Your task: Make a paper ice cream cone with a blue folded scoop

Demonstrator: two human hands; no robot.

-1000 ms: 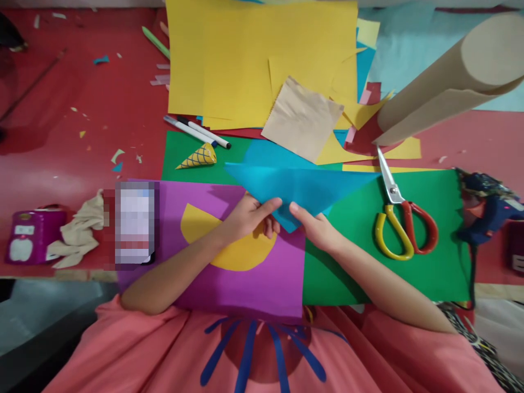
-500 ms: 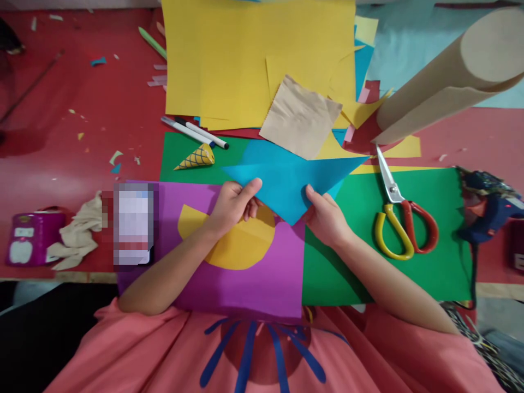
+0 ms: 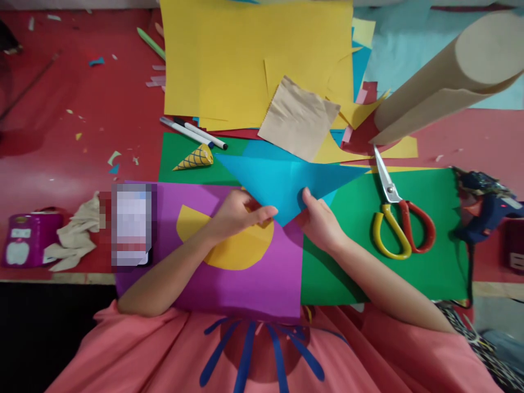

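Note:
A folded blue paper triangle (image 3: 282, 188) is held up in front of me, its long fold at the top and its point downward. My left hand (image 3: 241, 213) pinches it low on the left edge, thumb close to the bottom point, fingers partly behind. On the lower right edge my right hand (image 3: 321, 218) grips it, thumb on the front and fingers hidden behind. Below the left hand, a yellow rounded paper piece (image 3: 239, 254) lies on a purple sheet (image 3: 262, 295). A small yellow cone with dark crossed lines (image 3: 195, 158) rests left of the triangle.
Scissors (image 3: 392, 191) with yellow and red handles lie on a green sheet (image 3: 339, 278) at the right. Beyond are pens (image 3: 200, 134), a brown paper square (image 3: 298, 117), yellow sheets (image 3: 245, 65) and a brown paper roll (image 3: 446, 76). A blurred phone (image 3: 131, 224) sits left.
My left thumb has slid down and right along the triangle's edge toward its bottom point. The paper has tilted slightly, its left corner rising. My right hand keeps its grip.

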